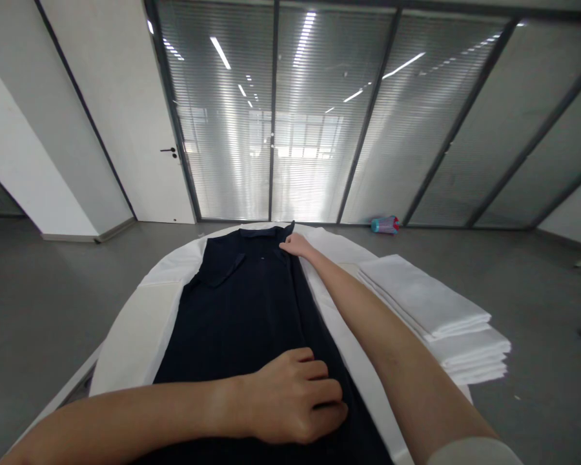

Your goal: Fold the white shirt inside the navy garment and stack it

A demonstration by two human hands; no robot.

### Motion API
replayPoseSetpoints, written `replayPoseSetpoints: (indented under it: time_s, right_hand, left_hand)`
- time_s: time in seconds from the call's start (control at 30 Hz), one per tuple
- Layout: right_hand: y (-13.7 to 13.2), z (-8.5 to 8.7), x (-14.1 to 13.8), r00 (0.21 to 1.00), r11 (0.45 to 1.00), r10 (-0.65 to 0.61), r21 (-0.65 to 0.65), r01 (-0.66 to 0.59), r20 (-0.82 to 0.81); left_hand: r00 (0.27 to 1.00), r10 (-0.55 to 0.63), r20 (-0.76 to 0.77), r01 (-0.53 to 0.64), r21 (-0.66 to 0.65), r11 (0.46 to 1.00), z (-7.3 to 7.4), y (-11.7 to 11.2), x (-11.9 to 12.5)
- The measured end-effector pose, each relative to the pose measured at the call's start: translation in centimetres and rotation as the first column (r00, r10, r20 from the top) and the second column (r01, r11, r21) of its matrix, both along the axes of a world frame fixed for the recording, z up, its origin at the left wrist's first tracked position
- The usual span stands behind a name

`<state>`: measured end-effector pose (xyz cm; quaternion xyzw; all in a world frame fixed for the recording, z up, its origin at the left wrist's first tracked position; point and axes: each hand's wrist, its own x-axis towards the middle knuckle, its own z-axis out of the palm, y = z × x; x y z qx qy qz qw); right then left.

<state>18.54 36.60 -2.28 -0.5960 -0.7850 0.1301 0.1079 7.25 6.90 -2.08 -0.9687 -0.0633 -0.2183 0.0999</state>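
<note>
A dark navy polo shirt [242,316] lies spread out front up, its collar towards the far end and a short sleeve at the left. Under it is a white cloth [140,323] covering a long, rounded surface. My right hand [297,245] reaches to the far end and pinches the shirt's right edge near the shoulder. Closer to me, my left hand [300,397] crosses over the shirt, fingers curled down onto the fabric by its right side. A lengthwise fold line runs between the two hands. My left fingertips are partly hidden.
Beside my right forearm stands a stack of folded white cloths [430,303] at the right edge. Beyond are a glass partition with blinds [310,129] and a white door [159,181]. A blue and red object [385,225] lies on the grey floor by the glass.
</note>
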Motion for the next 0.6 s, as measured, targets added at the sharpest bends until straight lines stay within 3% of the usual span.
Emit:
replayPoseSetpoints:
  time_s: [0.1,0.23,0.4,0.6]
  right_hand:
    - [-0.4,-1.0,-3.4,0.996,0.996,0.088,-0.023,-0.088,0.026]
    - [-0.3,-2.3,-5.8,0.988,0.989,0.129,-0.084,-0.122,0.081]
    - [1.5,-2.3,-6.1,0.995,0.998,0.038,-0.045,-0.034,0.093]
    - [3.8,-2.4,-7.1,0.993,0.998,-0.059,-0.012,0.061,0.106]
  left_hand:
    - [0.999,0.038,-0.005,-0.039,-0.072,0.997,-0.3,-0.9,-1.9]
    - [0.994,0.103,-0.041,-0.109,-0.174,0.979,-2.2,-1.7,-4.1]
    - [0.992,0.113,-0.061,-0.124,-0.223,0.967,-3.6,-2.0,-5.2]
    - [0.993,0.097,-0.063,-0.11,-0.257,0.96,-5.2,-1.7,-4.6]
